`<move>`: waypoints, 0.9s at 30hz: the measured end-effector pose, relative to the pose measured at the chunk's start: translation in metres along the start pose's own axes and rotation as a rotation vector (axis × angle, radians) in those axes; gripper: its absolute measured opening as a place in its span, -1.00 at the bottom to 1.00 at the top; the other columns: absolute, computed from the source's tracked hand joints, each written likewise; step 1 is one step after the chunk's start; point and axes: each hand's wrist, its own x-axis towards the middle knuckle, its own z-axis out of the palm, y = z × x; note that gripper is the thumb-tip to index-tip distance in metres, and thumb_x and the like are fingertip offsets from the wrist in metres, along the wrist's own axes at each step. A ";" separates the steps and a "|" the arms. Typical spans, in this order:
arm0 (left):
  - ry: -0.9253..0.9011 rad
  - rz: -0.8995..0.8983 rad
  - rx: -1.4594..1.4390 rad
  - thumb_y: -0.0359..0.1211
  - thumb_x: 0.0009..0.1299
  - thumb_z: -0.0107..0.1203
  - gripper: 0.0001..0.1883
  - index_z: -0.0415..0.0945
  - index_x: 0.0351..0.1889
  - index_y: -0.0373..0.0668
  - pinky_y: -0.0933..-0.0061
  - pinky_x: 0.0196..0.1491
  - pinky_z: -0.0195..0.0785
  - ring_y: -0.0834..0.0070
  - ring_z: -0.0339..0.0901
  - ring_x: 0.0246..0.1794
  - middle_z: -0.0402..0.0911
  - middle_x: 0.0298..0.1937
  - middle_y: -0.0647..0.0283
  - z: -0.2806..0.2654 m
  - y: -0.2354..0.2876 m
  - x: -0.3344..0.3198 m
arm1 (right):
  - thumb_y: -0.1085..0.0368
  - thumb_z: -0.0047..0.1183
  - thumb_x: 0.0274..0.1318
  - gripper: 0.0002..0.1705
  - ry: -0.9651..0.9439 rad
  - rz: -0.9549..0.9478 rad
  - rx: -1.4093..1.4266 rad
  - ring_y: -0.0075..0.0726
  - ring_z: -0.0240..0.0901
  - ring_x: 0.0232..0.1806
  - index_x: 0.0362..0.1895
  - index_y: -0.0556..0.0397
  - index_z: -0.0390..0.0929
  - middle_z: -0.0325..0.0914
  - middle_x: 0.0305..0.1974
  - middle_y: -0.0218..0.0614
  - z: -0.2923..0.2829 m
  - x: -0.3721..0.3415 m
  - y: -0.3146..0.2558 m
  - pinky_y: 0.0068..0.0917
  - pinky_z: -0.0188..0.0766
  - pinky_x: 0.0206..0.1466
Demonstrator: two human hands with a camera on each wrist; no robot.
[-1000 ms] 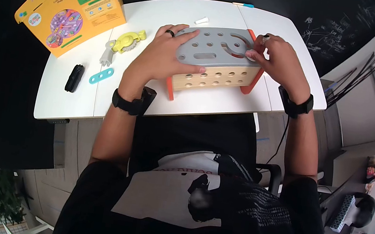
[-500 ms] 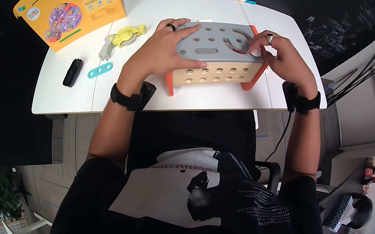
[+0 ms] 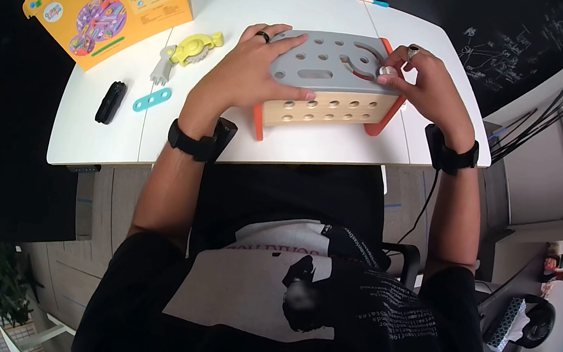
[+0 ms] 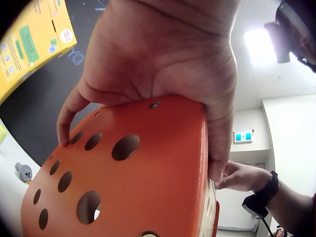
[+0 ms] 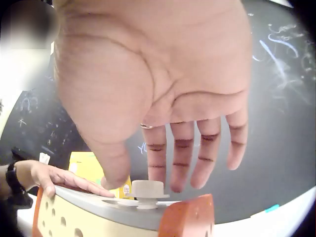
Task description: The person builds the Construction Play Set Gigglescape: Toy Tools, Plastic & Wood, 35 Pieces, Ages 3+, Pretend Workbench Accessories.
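A toy workbench (image 3: 334,112) with a grey perforated top, pale wooden front and orange ends stands on the white table. My left hand (image 3: 244,72) grips its left end, fingers spread over the top and thumb down on the front edge. In the left wrist view its fingers bend around the orange end panel (image 4: 158,163). At the right end of the curved slot, a white plastic knob (image 5: 147,189) stands upright through the grey top. My right hand (image 3: 429,87) pinches this knob between thumb and index finger, its other fingers extended beyond it.
On the left of the table (image 3: 93,144) lie a yellow-green toy saw (image 3: 195,50), a grey claw-like piece (image 3: 162,67), a turquoise strip with holes (image 3: 152,100) and a black case (image 3: 111,102). A yellow box (image 3: 111,1) stands behind them. A blue-tipped stick (image 3: 374,2) lies at the far edge.
My right fingers have shifted about the white knob, which now shows more plainly between them. My left hand keeps its hold. A small white piece behind the bench has dropped out of sight.
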 end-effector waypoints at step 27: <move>-0.441 -0.148 0.166 0.21 -0.03 0.48 0.38 -0.07 0.67 -0.14 0.01 0.39 0.30 -0.19 0.35 0.41 0.40 0.33 -0.31 -0.018 0.044 0.063 | 0.12 -0.03 0.34 -0.48 -0.317 0.600 0.099 0.05 0.63 0.14 0.30 0.01 0.57 0.70 0.09 0.02 0.042 -0.090 0.056 -0.27 0.47 0.27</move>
